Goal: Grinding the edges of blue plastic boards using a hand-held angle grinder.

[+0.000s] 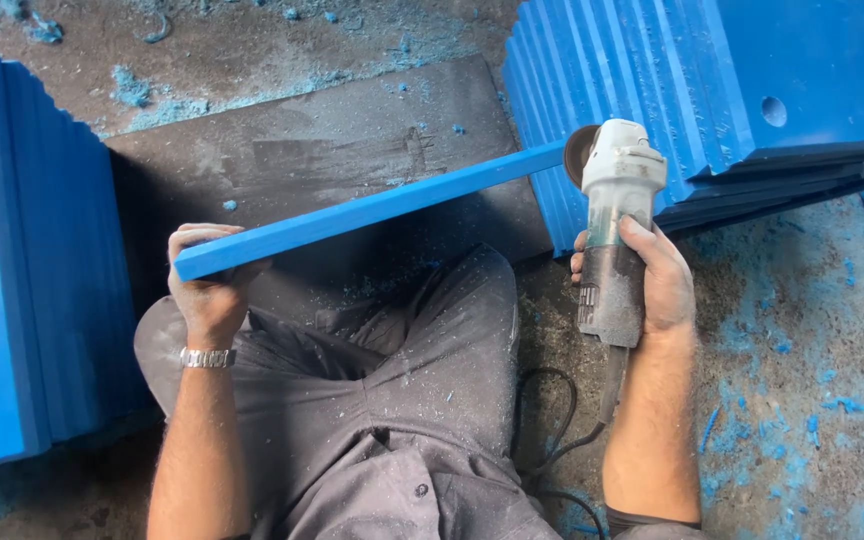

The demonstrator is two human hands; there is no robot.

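Your left hand point(210, 290) grips the near end of a long blue plastic slab point(372, 208) held edge-up, fingers curled over its top edge; the slab runs from that hand up and right across your lap to the grinder; your right hand point(652, 275) is wrapped tight round the grey body of a white-headed angle grinder point(617, 215), whose disc point(580, 152) sits at the slab's far end, touching or just short of it, can't tell which.

Step, as I judge it: dressing the far end or edge of the slab with the disc; whether the disc is spinning can't be told. The next move would call for a steady left grip so the slab doesn't swing, the disc kept square to the edge, and the power cord point(552, 440) trailing by your right forearm kept away from the disc.

Surface: no desk; you sit on a rough concrete floor point(802, 330) strewn with blue shavings and dust; a dark flat board point(332, 150) lies under the slab; grey trousers point(392, 380) dusted with chips. Stacks of like blue slabs with round holes stand at left point(12, 260) and at upper right point(712, 90); a metal wristwatch point(206, 357) on your left wrist.
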